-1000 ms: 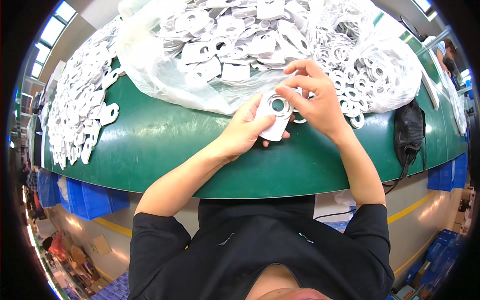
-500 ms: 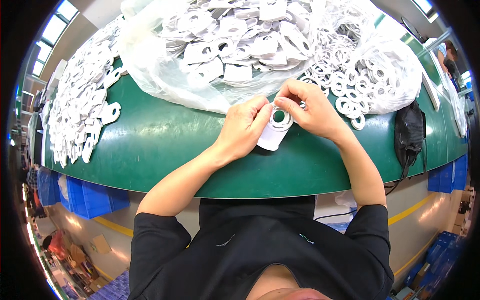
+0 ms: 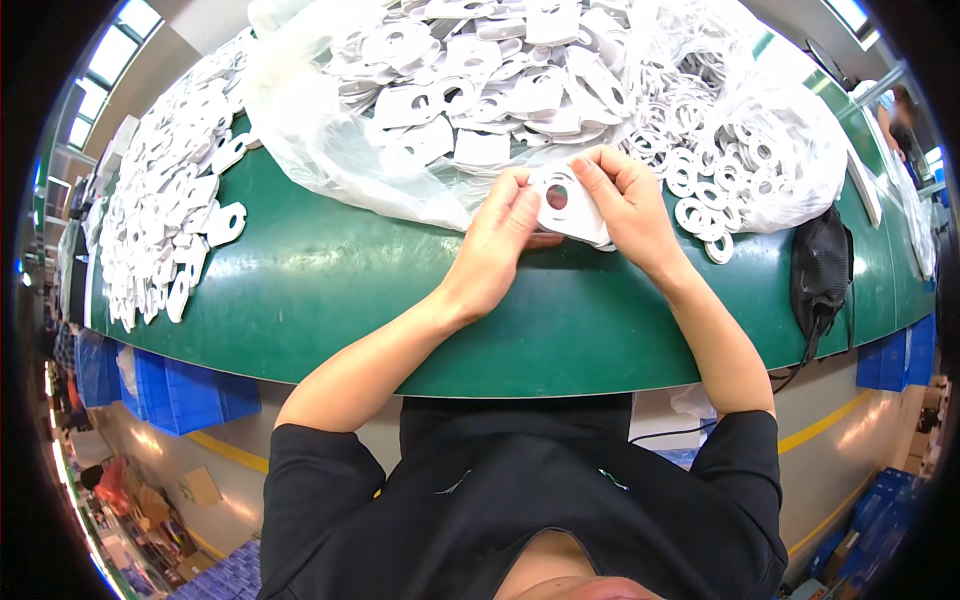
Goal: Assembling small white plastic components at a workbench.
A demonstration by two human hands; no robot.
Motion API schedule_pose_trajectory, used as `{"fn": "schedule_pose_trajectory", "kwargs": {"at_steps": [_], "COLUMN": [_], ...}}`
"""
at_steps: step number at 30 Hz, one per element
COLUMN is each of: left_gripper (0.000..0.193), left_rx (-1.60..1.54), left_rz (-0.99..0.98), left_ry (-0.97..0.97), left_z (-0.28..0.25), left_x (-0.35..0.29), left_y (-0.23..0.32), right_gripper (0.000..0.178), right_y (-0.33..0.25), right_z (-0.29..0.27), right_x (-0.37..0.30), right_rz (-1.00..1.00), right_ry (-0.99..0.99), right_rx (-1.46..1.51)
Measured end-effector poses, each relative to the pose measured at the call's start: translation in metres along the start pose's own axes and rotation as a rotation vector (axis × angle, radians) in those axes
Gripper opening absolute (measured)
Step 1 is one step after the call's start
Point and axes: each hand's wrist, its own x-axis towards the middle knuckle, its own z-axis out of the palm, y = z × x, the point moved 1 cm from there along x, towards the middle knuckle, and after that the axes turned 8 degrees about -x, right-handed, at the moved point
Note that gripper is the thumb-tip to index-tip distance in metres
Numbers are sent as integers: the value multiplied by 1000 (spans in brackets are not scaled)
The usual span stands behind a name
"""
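Between my two hands is a white plastic part with a round hole (image 3: 578, 218), raised just above the table. My left hand (image 3: 497, 235) grips its left side, thumb on top and some fingers underneath. At its right edge my right hand (image 3: 632, 210) is closed, with thumb and fingers pinching the part near the hole. Whether a separate ring lies around the hole I cannot tell. Beyond my hands a heap of similar white parts (image 3: 480, 95) fills a clear plastic bag (image 3: 330, 165). White rings (image 3: 715, 200) spill from another bag just right of my right hand.
The green table (image 3: 330, 300) curves across the view. At its left lies a large pile of white parts (image 3: 165, 200). A black mesh pouch (image 3: 820, 262) rests at the right edge. Blue bins (image 3: 190, 392) stand below on the left, and a person (image 3: 893, 115) is at the far right.
The white part has turned, its solid end swinging from toward me to the lower right, and has risen slightly. My left fingers have moved under it; my right hand has shifted to its right edge.
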Motion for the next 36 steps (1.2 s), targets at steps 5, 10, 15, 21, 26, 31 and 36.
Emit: {"fn": "schedule_pose_trajectory", "kwargs": {"at_steps": [5, 10, 15, 21, 26, 31, 36], "left_gripper": [24, 25, 27, 43, 36, 35, 37], "left_rx": [251, 719, 732, 305, 732, 855, 577], "left_rz": [100, 255, 253, 112, 263, 281, -26], "left_ry": [-49, 88, 89, 66, -45, -82, -253], "left_z": [-17, -17, -26, -5, 0, -12, -22], "left_x": [8, 8, 10, 3, -1, 1, 7], "left_y": [2, 5, -1, 0, -4, 4, 26], "right_gripper": [15, 14, 16, 14, 16, 21, 11], "right_y": [-9, -11, -10, -10, 0, -6, -9], "right_z": [0, 5, 10, 13, 4, 11, -11], "right_x": [-3, -5, -9, -6, -5, -1, 1], "right_rz": [-260, -284, -118, 47, 66, 49, -16], "right_ry": [-27, -71, -130, 73, 100, 29, -14], "right_rx": [-390, -327, -368, 215, 125, -301, -232]}}
